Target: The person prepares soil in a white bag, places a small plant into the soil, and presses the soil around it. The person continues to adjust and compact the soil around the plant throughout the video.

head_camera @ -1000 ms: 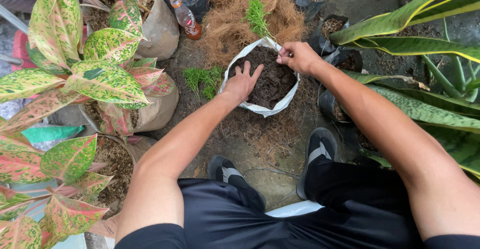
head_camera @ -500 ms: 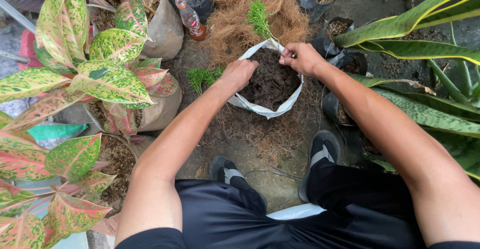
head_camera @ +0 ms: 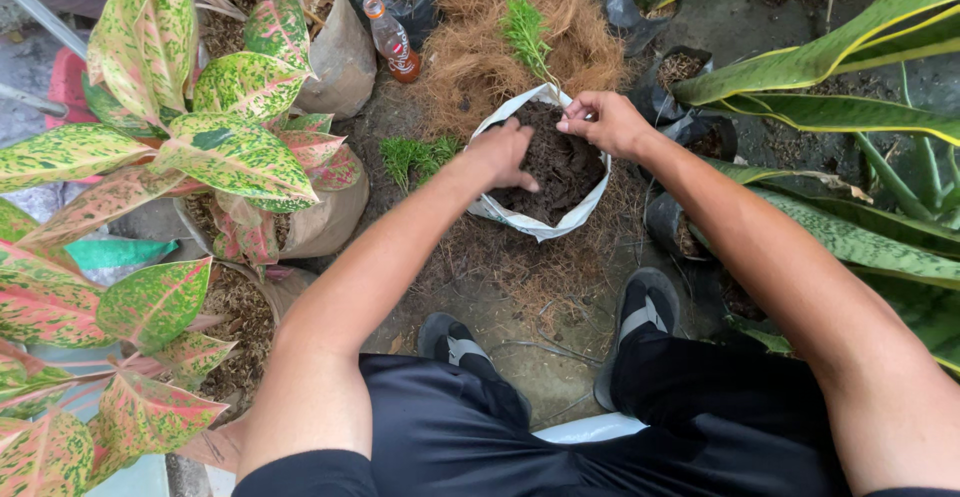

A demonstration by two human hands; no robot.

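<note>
Close around the white grow bag (head_camera: 530,223), coconut fibre (head_camera: 480,47) and black pots (head_camera: 690,67) crowd both hands, right fingers (head_camera: 572,117) pinching the seedling (head_camera: 527,37), left's spread

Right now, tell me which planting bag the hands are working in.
The white bag of dark soil between both hands, left hand and right hand; the others are brown or black.

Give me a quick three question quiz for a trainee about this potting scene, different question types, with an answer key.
1. True or false: the left hand rests on the soil inside the white grow bag.
2. The right hand pinches: A) the bottle B) the green seedling stem C) a sandal
3. What brown material lies behind the bag?

Key: 1 true; 2 B; 3 the coconut fibre pile.
</note>
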